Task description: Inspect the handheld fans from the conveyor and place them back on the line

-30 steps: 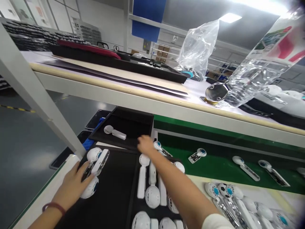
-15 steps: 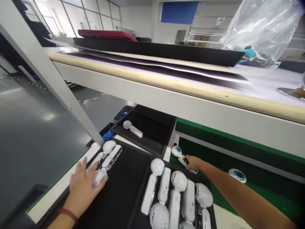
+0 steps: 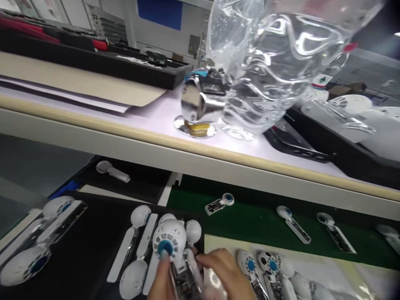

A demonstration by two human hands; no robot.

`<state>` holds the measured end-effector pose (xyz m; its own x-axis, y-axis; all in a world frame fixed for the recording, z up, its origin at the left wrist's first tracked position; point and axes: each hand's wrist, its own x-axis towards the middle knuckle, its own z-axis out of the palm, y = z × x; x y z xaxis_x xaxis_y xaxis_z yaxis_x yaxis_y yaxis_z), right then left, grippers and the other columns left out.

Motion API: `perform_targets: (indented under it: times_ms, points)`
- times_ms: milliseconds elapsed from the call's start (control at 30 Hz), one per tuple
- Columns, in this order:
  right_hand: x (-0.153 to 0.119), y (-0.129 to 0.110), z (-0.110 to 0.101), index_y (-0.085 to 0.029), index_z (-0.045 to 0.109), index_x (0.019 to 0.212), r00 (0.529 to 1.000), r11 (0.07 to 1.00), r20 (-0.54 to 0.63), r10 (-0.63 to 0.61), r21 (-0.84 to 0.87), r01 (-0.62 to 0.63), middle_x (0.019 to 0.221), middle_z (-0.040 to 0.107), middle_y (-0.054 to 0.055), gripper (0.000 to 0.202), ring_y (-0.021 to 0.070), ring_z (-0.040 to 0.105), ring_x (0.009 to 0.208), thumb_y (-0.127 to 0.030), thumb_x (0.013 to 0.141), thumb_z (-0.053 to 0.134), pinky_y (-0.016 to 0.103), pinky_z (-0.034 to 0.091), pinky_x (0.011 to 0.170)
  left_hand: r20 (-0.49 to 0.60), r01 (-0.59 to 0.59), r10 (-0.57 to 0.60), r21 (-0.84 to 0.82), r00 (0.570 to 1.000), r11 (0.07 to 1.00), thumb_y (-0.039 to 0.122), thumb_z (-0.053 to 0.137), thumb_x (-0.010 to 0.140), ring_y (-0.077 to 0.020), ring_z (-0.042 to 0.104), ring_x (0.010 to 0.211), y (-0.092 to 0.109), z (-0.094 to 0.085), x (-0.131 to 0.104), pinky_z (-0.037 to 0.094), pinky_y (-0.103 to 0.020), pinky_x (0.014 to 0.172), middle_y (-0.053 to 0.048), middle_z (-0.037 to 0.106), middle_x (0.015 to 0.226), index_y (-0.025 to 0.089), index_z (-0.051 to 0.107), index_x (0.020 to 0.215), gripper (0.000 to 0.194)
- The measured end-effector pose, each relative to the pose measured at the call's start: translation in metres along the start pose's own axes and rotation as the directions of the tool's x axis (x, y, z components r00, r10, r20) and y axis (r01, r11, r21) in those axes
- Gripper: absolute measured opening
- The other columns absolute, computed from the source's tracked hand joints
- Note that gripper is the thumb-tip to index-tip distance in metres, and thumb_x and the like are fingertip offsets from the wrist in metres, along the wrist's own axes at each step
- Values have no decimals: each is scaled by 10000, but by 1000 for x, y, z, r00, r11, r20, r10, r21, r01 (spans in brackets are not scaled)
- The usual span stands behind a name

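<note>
A white handheld fan [image 3: 170, 239] with a blue hub is up close at the bottom middle, its handle showing the circuit inside. My left hand [image 3: 161, 281] grips it, thumb on the hub. On the handle's right side, the fingers of my right hand [image 3: 226, 273] close around it; part of that grip is blurred. Behind it, more white fans [image 3: 134, 275] lie in a black tray [image 3: 103, 250]. Two further fans [image 3: 59, 221] rest at the tray's left side. To the right of my right hand, several fans with exposed circuits [image 3: 268, 271] lie in a row.
Across the middle runs a shelf edge [image 3: 200, 154], above the hands. On it stand a clear plastic bag [image 3: 268, 71] and a black tray [image 3: 93, 62]. Single fans [image 3: 293, 225] are spread over the green mat [image 3: 250, 225]. One fan [image 3: 112, 171] sits in a rear black tray.
My view has turned to the right. My right hand has brought a fan from the green mat in close, and my left hand has left the tray's fans and now holds it too.
</note>
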<state>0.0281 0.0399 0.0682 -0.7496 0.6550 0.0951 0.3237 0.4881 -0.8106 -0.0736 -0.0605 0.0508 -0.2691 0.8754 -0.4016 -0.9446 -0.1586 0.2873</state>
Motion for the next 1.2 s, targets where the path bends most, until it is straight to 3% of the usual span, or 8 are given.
perform_targets:
  times_ms: [67,200,300,400,567,767,933,1200]
  points:
    - [28,33,-3,-242,606,943,974,979,-94,205,35,-202,951,615,73,466,241,545,926,-597,804,338,337,412,801,1,28,-28,-1,1000,1000,686,537,619,-320,594,918,3,-3,0,479,-417,737,-103,668,842,204,641,965,602]
    - [120,108,6,-57,446,1170,705,714,-155,692,2,-700,1160,516,201,602,282,496,1071,-546,825,383,404,390,886,4,30,-30,13,1000,999,695,523,624,-283,620,753,15,-15,-6,490,-404,656,-82,656,684,162,652,774,569]
    - [168,142,31,-105,431,1201,557,562,-178,811,-27,-827,1237,461,164,551,279,462,1111,-498,817,476,474,374,907,-42,-17,19,42,999,999,675,504,661,-280,621,745,19,-19,-17,489,-412,664,-81,658,664,160,641,697,534]
    - [185,153,49,-165,444,1199,506,508,-179,844,-37,-861,1274,429,114,477,267,442,1125,-444,818,515,492,376,914,-141,-96,107,89,984,991,666,504,669,-297,617,831,21,-15,-32,478,-433,728,-95,677,779,168,655,855,552]
    - [168,148,28,-146,516,1049,605,610,-83,792,113,-784,1053,574,81,321,194,576,903,-364,815,544,380,475,776,-277,-172,205,140,939,975,628,546,659,-329,571,991,23,4,-58,437,-449,840,-94,658,981,189,514,1197,695]
    - [63,101,-34,-303,404,1089,843,667,106,528,563,-489,1084,600,-34,590,167,636,806,-390,600,722,318,509,713,-293,-104,130,101,947,989,621,458,727,-334,542,1031,20,27,-94,389,-454,896,-114,634,1062,173,451,1260,696]
    - [-18,23,-49,-237,535,977,809,269,312,498,831,-486,891,669,45,534,244,637,773,-672,667,521,409,507,678,-306,-45,83,129,948,991,598,451,754,-278,522,1062,14,33,-131,354,-393,934,-67,627,1098,224,400,1291,656]
    - [-89,-68,-3,-183,568,739,894,484,215,394,778,-401,594,628,76,613,261,616,620,-761,672,372,387,495,551,-90,-54,67,136,994,989,460,469,806,-233,505,1110,17,31,-182,331,-332,994,-21,649,1078,220,503,1218,478]
